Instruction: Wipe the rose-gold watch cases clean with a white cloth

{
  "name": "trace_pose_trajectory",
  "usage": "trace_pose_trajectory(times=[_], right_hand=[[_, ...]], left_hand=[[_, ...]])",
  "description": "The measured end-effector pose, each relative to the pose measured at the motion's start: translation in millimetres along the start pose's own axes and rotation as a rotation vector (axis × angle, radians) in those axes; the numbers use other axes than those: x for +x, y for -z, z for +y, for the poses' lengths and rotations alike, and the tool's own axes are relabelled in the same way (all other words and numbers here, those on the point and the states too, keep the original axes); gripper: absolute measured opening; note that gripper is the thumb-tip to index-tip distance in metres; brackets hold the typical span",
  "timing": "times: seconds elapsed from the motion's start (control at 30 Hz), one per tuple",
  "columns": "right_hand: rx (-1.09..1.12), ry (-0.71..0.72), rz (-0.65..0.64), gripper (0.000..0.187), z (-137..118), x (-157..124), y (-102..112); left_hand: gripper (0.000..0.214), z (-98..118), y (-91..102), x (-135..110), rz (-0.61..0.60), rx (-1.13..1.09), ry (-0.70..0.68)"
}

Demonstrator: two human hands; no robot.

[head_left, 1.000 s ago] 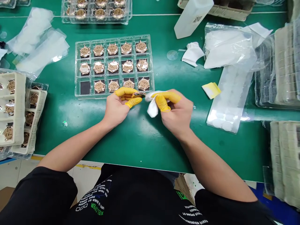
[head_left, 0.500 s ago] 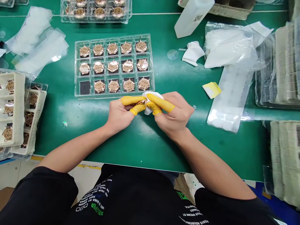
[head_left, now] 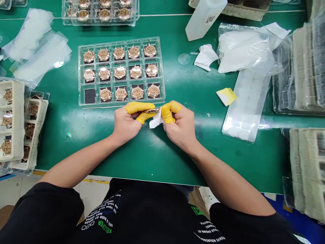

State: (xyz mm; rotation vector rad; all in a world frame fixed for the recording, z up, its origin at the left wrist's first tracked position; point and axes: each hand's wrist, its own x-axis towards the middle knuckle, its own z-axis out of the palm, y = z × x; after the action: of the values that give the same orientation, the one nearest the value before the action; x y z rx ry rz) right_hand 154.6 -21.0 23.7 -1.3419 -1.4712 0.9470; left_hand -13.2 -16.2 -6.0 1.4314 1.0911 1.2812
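My left hand (head_left: 127,120), with yellow finger cots on thumb and forefinger, pinches a rose-gold watch case (head_left: 151,110) edge-on just in front of the clear tray (head_left: 162,73). My right hand (head_left: 180,123), also in yellow cots, is closed on a small white wiping cloth (head_left: 156,120) pressed against the case from the right. The tray holds rows of rose-gold watch cases (head_left: 120,72); its front-left pocket (head_left: 90,96) shows only a black pad.
White trays with more cases (head_left: 15,125) stand at the left edge. Another clear tray (head_left: 99,10) sits at the back. Plastic bags (head_left: 38,51), a white box (head_left: 203,17), a crumpled cloth (head_left: 205,57), a yellow-white scrap (head_left: 226,96) and stacked trays (head_left: 304,67) lie around.
My right hand brought the cloth in onto the watch case, then curled its fingers tighter. Both hands stay together in front of the tray.
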Motion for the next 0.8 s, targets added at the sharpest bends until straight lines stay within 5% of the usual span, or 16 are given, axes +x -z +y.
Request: trace_pose_trajectory(times=[0.1, 0.17, 0.23, 0.33, 0.47, 0.6, 0.8], right_hand=[[0.507, -0.393, -0.265, 0.032, -9.4, 1.6, 6.2], [0.626, -0.457, -0.334, 0.034, -9.9, 5.2, 15.5], [0.489, -0.300, -0.226, 0.035, -5.1, 10.3, 26.6], [0.020, 0.077, -0.001, 0.024, 5.6, 17.4, 40.3], [-0.398, 0.454, 0.152, 0.012, 11.9, 18.9, 47.5], [-0.467, 0.406, 0.219, 0.017, 10.3, 15.5, 48.0], [0.094, 0.031, 0.208, 0.020, 10.8, 22.0, 52.6]], left_hand=[[0.020, -0.3, -1.7, 3.6, -0.009, 0.057, -0.089], [0.021, 0.1, 4.6, 15.0, 0.007, 0.047, -0.073], [0.029, 3.0, 25.8, 34.5, 0.051, 0.051, -0.015], [0.046, 16.4, 85.6, 66.4, 0.132, 0.190, 0.116], [0.030, 41.1, 163.5, 84.1, 0.053, 0.471, 0.375], [0.024, 49.6, 183.7, 77.9, -0.078, 0.738, 0.540], [0.038, 46.8, 181.3, 72.4, 0.036, 1.185, 0.335]])
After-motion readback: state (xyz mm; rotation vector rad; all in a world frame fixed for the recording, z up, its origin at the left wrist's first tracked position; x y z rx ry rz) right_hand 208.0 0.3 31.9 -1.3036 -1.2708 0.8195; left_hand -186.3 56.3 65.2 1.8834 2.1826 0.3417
